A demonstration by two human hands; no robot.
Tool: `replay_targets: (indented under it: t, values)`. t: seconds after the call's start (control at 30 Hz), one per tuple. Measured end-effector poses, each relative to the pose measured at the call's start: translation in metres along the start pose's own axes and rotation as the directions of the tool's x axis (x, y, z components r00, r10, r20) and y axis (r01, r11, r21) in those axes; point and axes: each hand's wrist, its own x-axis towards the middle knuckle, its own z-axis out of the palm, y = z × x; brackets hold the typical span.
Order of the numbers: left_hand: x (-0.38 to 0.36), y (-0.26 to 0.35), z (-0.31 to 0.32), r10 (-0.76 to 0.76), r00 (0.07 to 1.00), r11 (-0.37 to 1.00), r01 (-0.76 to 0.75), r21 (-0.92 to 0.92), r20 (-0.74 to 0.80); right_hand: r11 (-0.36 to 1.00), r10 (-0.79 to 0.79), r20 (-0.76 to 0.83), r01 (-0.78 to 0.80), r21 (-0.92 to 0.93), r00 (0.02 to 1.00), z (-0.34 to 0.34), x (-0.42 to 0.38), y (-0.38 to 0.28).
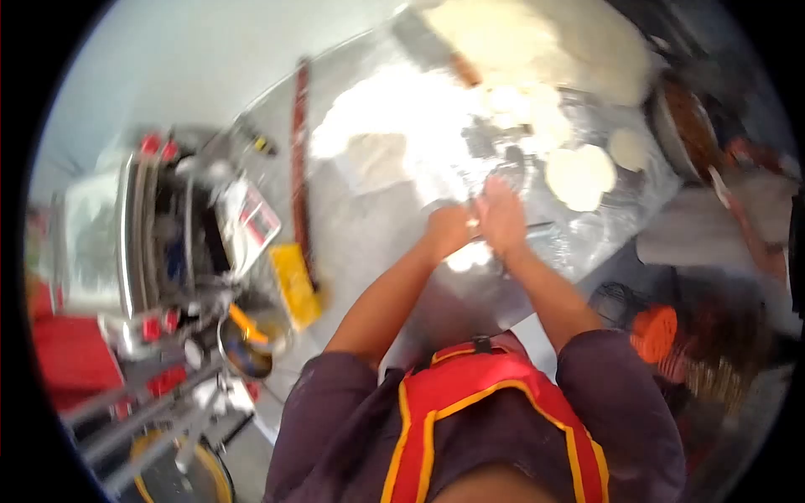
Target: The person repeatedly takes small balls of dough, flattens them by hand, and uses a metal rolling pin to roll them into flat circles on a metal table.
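Hands: left hand and right hand are resting close together toward the surface's near edge, probably for fine control; blur is hiding whether either is grasping anything.
Pale rounds: lying flat toward the right edge, seemingly for easy reach.
Pale sheets: spreading along the far edge, apparently leaving room nearer.

Bright glare whitens the metal table beyond the hands; a pale wall stands farther off, leftward.
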Motion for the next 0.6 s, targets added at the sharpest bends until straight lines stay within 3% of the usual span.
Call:
replay_targets:
  t: [0.03, 0.07, 0.1, 0.13, 0.17, 0.2, 0.23, 0.27, 0.3, 0.37, 0.4, 0.47, 0.5, 0.53, 0.57, 0.6]
  values:
    - [-0.018, 0.002, -0.016, 0.025, 0.997, 0.996, -0.031, -0.082, -0.068, 0.999, -0.043, -0.036, 0.043, -0.014, 0.998, 0.011, -0.041, 0.008]
    - [-0.019, -0.033, 0.016, 0.019, 0.984, 0.977, -0.055, -0.204, -0.175, 0.997, -0.016, 0.035, 0.019, -0.08, 0.999, 0.005, -0.075, -0.001]
    - [-0.03, -0.033, 0.007, 0.134, 0.946, 0.858, -0.26, -0.442, -0.296, 0.998, -0.043, 0.0, 0.043, -0.039, 0.999, -0.016, -0.108, -0.007]
    - [-0.043, -0.036, -0.005, 0.119, 0.978, 0.983, -0.14, -0.116, -0.173, 0.917, 0.228, 0.166, -0.269, 0.294, 0.96, -0.022, -0.125, -0.016]
    - [-0.051, -0.041, 0.001, 0.025, 0.961, 0.918, -0.132, -0.375, -0.277, 0.916, 0.172, 0.209, -0.234, 0.326, 0.963, -0.049, -0.12, -0.019]
    - [-0.045, -0.079, 0.037, 0.342, 0.828, 0.919, -0.394, -0.027, -0.444, 0.883, 0.183, 0.3, -0.291, 0.369, 0.936, -0.059, -0.107, -0.022]
    - [-0.057, -0.047, 0.0, 0.175, 0.967, 0.963, -0.208, -0.172, -0.188, 0.884, 0.218, 0.314, -0.323, 0.339, 0.924, -0.066, -0.08, -0.027]
    - [-0.05, -0.041, -0.01, 0.156, 0.979, 0.982, -0.168, -0.083, -0.131, 0.914, 0.212, 0.179, -0.26, 0.312, 0.961, -0.035, -0.063, -0.028]
    - [-0.038, -0.037, -0.016, 0.118, 0.988, 0.993, -0.117, 0.009, -0.099, 0.946, 0.173, 0.042, -0.178, 0.272, 0.984, -0.008, -0.042, -0.02]
    - [-0.015, -0.034, -0.018, 0.13, 0.979, 0.979, -0.152, -0.137, -0.16, 0.806, 0.326, 0.228, -0.396, 0.44, 0.918, -0.037, 0.011, -0.02]
    - [-0.008, -0.026, -0.017, 0.079, 0.989, 0.996, -0.082, -0.023, -0.122, 0.863, 0.276, 0.121, -0.301, 0.406, 0.954, -0.019, 0.003, -0.013]
    - [-0.012, -0.019, -0.031, 0.124, 0.992, 0.992, -0.124, 0.021, -0.01, 0.947, 0.163, -0.069, -0.136, 0.291, 0.984, 0.034, -0.025, -0.017]
    - [-0.017, -0.022, -0.032, 0.139, 0.989, 0.989, -0.142, 0.04, 0.052, 0.93, 0.143, 0.155, -0.187, 0.316, 0.977, -0.007, -0.042, -0.019]
    - [-0.02, -0.04, -0.02, 0.091, 0.995, 0.996, -0.09, 0.03, -0.041, 0.913, 0.106, 0.372, -0.238, 0.331, 0.922, -0.063, -0.071, -0.023]
    - [-0.024, -0.067, -0.008, 0.036, 0.989, 0.999, -0.035, 0.009, -0.143, 0.87, 0.122, 0.389, -0.287, 0.401, 0.913, -0.08, -0.103, -0.025]
    - [-0.027, -0.108, 0.009, 0.301, 0.912, 0.943, -0.327, -0.051, -0.279, 0.855, 0.119, 0.461, -0.327, 0.402, 0.88, -0.091, -0.112, -0.025]
